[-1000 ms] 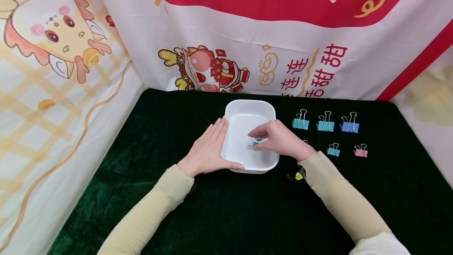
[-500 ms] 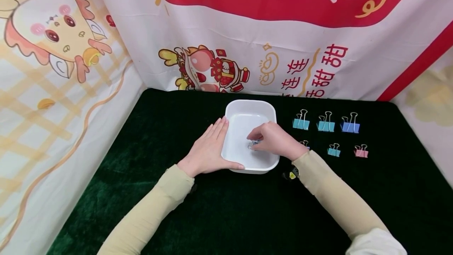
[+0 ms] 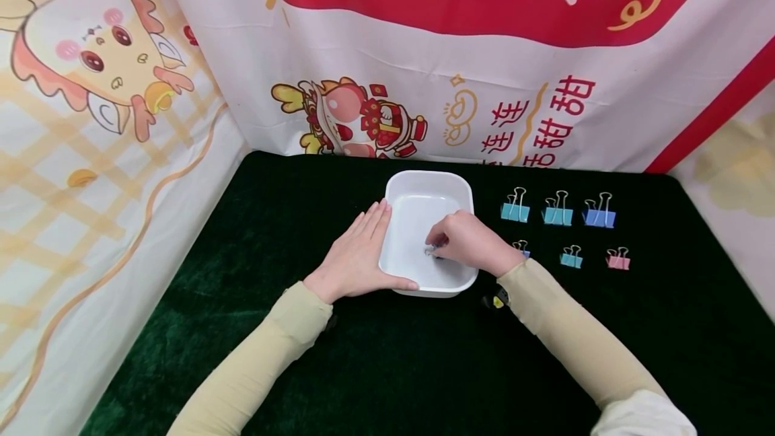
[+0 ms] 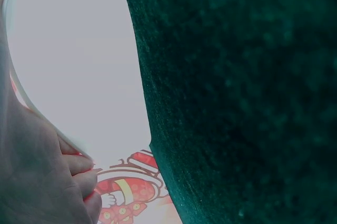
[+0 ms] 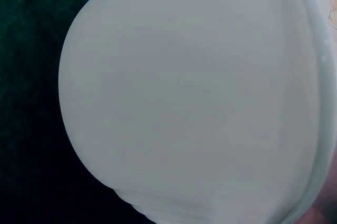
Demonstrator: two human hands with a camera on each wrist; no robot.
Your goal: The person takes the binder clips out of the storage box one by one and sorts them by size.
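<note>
A white rectangular plastic tub stands on the table in the head view. My left hand lies against its left side with straight fingers, the thumb along the near rim. In the left wrist view, the fingers touch the tub's edge. My right hand reaches inside the tub, its thumb and fingers pinching small binder clips. Only bits of wire handle and blue show there; the hand hides the rest. The right wrist view is mostly filled by the tub's pale wall.
Right of the tub, three larger binder clips, two teal and one blue, form a back row. Smaller ones in front are blue, teal and pink. Dark green cloth covers the table; printed curtains hang behind.
My right hand's thumb and fingers have drawn together around the small clips, hiding their teal and blue. The right forearm has shifted slightly left, uncovering the small blue clip. My left hand stays put.
</note>
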